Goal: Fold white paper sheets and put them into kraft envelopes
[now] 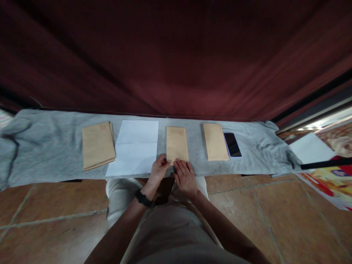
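On the grey cloth-covered bench (41, 154) before us, our left hand (158, 171) pinched the near left corner of the middle tan paper envelope (177, 143), thumb and fingers narrowed on its edge, while our right hand (186, 177) lay flat with fingers spread loosely on its near right corner. That envelope sat at the bench's near middle, just right of a white creased sheet of paper (135, 147). A stack of tan envelopes (97, 145) lay further left, another tan envelope (215, 141) to the right, touching a black smartphone (232, 144). We judged that a careless pull could drag the loose cloth and shift its neighbours, or that the envelope, lying close to the near edge, could slip onto the terracotta tiled floor (55, 220).
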A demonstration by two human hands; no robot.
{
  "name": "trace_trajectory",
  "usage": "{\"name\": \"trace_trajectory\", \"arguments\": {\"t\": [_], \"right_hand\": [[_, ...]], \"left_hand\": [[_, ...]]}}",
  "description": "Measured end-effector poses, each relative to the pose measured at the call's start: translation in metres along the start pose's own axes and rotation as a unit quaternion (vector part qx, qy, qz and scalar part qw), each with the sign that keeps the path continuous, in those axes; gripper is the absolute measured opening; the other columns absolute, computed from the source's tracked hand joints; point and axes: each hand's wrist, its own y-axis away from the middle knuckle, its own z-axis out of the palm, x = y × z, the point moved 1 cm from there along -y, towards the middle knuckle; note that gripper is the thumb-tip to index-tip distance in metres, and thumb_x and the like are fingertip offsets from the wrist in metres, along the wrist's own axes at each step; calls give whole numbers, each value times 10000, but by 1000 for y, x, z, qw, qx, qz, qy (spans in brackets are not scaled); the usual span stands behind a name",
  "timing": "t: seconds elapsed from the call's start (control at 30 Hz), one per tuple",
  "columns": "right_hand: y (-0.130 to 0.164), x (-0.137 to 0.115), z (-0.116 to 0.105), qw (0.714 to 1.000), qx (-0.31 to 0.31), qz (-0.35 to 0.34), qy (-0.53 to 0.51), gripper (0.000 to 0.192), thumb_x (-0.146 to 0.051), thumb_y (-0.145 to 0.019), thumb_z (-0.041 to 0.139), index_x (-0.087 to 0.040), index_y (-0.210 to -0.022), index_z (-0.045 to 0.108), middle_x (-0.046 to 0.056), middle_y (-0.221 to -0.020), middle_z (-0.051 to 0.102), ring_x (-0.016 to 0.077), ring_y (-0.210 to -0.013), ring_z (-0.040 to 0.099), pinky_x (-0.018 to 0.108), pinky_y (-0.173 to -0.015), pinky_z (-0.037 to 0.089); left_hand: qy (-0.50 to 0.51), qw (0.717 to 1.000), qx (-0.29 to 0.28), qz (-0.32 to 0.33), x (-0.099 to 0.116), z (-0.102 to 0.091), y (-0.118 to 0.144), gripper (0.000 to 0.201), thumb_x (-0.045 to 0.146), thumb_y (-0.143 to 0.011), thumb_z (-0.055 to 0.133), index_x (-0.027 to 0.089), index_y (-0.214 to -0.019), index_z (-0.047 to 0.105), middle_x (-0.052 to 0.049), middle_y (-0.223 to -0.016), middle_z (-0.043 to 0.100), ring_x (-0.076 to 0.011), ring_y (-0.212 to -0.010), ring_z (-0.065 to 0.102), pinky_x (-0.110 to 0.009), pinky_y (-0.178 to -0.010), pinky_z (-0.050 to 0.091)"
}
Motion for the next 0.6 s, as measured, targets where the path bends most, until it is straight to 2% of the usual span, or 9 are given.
{"name": "trace_trajectory", "arguments": {"t": [0.1, 0.23, 0.37, 0.47, 0.53, 0.6], "right_hand": [[-3, -2, -1, 1000, 8, 22, -7, 497, -267, -1029, 447, -178, -1518, 448, 94, -1549, 496, 242, -1458, 409, 484, -1235, 248], [-13, -5, -5, 998, 21, 52, -5, 497, -211, -1005, 467, -186, -1501, 469, 90, -1518, 533, 240, -1390, 486, 461, -1199, 325], [-25, -7, -16, 996, 37, 82, 23, 455, -187, -1007, 476, -167, -1459, 523, 116, -1481, 564, 261, -1304, 551, 423, -1105, 435], [-34, -5, -27, 994, 50, 97, 19, 421, -138, -1005, 449, -187, -1399, 588, 115, -1395, 630, 253, -1223, 603, 389, -1040, 483], [-39, 0, -36, 990, 82, 111, -22, 397, -148, -1015, 426, -202, -1353, 626, 110, -1330, 664, 237, -1177, 628, 362, -1008, 502], [-44, 5, -45, 976, 141, 134, -96, 365, -193, -1030, 410, -209, -1290, 665, 104, -1265, 687, 221, -1139, 643, 342, -986, 512]], "left_hand": [[12, 1000, -18, -2, 7, 4, 1, 186, 274, -648, 715, 194, -810, 673, 45, -573, 602, -113, -485, 531, -224, -475, 387], [30, 999, -24, -1, 15, 7, 9, 157, 303, -639, 693, 200, -710, 598, 57, -536, 561, -98, -450, 493, -219, -467, 370], [46, 998, -30, 10, 30, 11, 21, 198, 318, -635, 720, 195, -712, 585, 52, -561, 574, -96, -479, 506, -219, -493, 393], [93, 994, -43, 24, 44, 15, 31, 282, 387, -660, 770, 191, -773, 601, 35, -618, 614, -113, -550, 566, -230, -547, 442], [131, 989, -66, 31, 51, 17, 37, 374, 499, -709, 764, 184, -865, 637, -12, -734, 684, -144, -655, 635, -254, -612, 491], [146, 985, -84, 30, 53, 18, 41, 484, 607, -744, 728, 175, -952, 668, -60, -853, 724, -178, -760, 676, -282, -671, 521]]}}
